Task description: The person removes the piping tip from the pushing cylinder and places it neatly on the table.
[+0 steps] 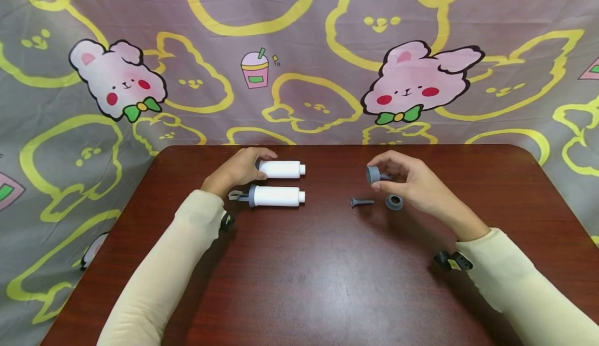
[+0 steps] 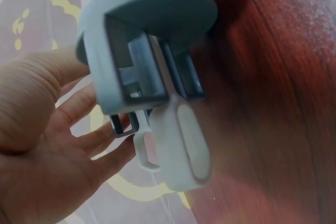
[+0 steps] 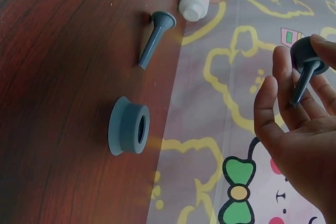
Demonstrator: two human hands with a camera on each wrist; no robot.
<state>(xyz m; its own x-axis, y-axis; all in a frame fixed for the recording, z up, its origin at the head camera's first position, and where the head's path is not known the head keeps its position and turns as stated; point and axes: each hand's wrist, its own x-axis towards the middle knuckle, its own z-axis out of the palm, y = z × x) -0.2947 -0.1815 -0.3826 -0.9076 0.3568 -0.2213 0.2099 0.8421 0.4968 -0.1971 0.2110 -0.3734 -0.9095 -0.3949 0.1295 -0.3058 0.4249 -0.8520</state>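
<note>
My left hand (image 1: 241,166) grips the left end of the farther white cylinder (image 1: 283,169), thumb on the near side and fingers on the far side. Parallel to it, nearer me, lies a second white cylinder (image 1: 278,196) with a grey flange (image 2: 152,9) and a pale looped handle (image 2: 184,145), large in the left wrist view. Both narrow tips point right. On the right, my right hand (image 1: 407,171) pinches a grey cup-shaped piece with a thin stem (image 3: 303,85) between thumb and fingers, above the table.
A small grey funnel-like tube (image 3: 155,38) lies on the brown table (image 1: 299,263) near the right hand. Beside it sits a grey flanged ring (image 3: 128,127). A patterned cloth (image 1: 299,101) hangs behind the table's far edge.
</note>
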